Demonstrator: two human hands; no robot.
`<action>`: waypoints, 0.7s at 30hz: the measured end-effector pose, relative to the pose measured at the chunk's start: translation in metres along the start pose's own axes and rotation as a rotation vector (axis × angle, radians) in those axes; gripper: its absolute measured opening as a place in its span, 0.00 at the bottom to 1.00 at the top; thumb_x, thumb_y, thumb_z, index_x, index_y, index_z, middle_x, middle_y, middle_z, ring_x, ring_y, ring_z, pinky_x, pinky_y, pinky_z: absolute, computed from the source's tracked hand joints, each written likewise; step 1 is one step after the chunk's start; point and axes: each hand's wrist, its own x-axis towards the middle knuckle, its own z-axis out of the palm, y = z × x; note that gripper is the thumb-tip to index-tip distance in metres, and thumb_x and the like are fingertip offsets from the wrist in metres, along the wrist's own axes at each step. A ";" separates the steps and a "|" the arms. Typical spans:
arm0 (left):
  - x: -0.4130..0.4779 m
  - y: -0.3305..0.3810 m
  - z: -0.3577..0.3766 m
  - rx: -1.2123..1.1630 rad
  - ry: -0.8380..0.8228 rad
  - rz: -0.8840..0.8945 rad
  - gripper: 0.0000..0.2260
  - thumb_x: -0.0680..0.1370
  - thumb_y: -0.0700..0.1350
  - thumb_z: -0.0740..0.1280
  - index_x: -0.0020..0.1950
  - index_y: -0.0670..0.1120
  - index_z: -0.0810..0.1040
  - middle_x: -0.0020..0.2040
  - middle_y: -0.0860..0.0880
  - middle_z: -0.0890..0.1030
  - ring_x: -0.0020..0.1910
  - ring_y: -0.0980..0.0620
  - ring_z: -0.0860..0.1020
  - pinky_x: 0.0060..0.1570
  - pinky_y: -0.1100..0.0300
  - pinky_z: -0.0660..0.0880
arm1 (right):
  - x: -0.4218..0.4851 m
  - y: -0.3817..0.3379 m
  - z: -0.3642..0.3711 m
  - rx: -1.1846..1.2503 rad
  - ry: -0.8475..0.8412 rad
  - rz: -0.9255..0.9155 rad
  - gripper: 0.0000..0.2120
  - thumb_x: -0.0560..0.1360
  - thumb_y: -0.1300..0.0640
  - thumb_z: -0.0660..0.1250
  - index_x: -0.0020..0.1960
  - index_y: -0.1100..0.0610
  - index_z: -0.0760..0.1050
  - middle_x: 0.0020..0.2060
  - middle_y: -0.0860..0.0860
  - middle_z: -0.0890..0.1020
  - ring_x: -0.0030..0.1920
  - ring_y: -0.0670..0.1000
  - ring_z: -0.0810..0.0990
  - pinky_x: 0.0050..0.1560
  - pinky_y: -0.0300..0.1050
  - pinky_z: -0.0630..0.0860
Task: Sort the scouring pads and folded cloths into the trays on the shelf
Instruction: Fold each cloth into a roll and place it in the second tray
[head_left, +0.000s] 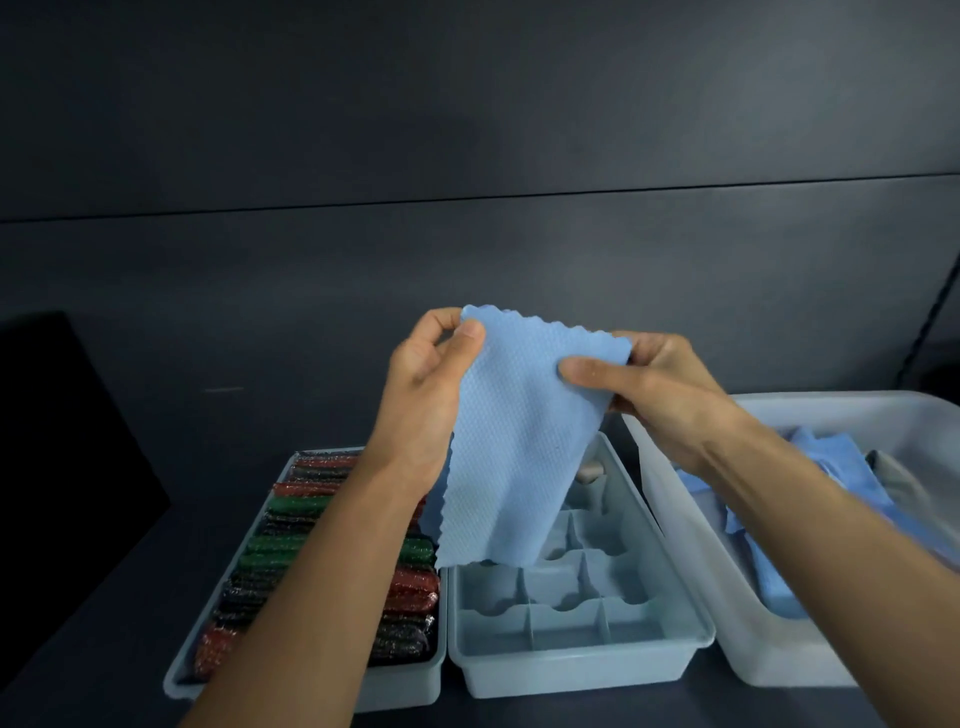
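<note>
Two hands hold one blue cloth (519, 441) up over three trays on the shelf (104, 597). The left hand (426, 374) and right hand (660, 384) each pinch a top corner in their fingers. The left tray (174, 686) holds rows of pads (415, 582), the middle tray (582, 675) has little boxes, and the right tray (779, 670) has more cloths (841, 467).

A dark grey wall (467, 130) rises behind; a black object (67, 415) stands at far left.
</note>
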 end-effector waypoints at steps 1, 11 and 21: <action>0.000 -0.002 -0.002 0.016 0.009 0.006 0.09 0.82 0.46 0.62 0.55 0.41 0.76 0.43 0.48 0.80 0.42 0.51 0.76 0.45 0.56 0.74 | 0.001 0.002 0.000 0.079 0.033 0.007 0.13 0.65 0.59 0.75 0.48 0.61 0.82 0.45 0.55 0.86 0.44 0.52 0.84 0.43 0.43 0.79; -0.007 -0.014 0.018 0.512 0.328 0.295 0.03 0.76 0.44 0.71 0.43 0.47 0.80 0.33 0.55 0.79 0.32 0.59 0.76 0.36 0.64 0.76 | 0.010 0.016 0.018 -0.452 0.518 -0.333 0.10 0.71 0.57 0.70 0.34 0.59 0.74 0.30 0.59 0.80 0.29 0.54 0.74 0.34 0.50 0.76; -0.013 -0.013 0.039 0.307 0.188 0.364 0.06 0.79 0.42 0.66 0.46 0.44 0.81 0.37 0.50 0.83 0.37 0.51 0.82 0.41 0.48 0.81 | -0.001 0.004 0.031 -0.286 0.280 -0.413 0.23 0.75 0.46 0.67 0.35 0.67 0.74 0.33 0.68 0.76 0.31 0.62 0.77 0.35 0.60 0.78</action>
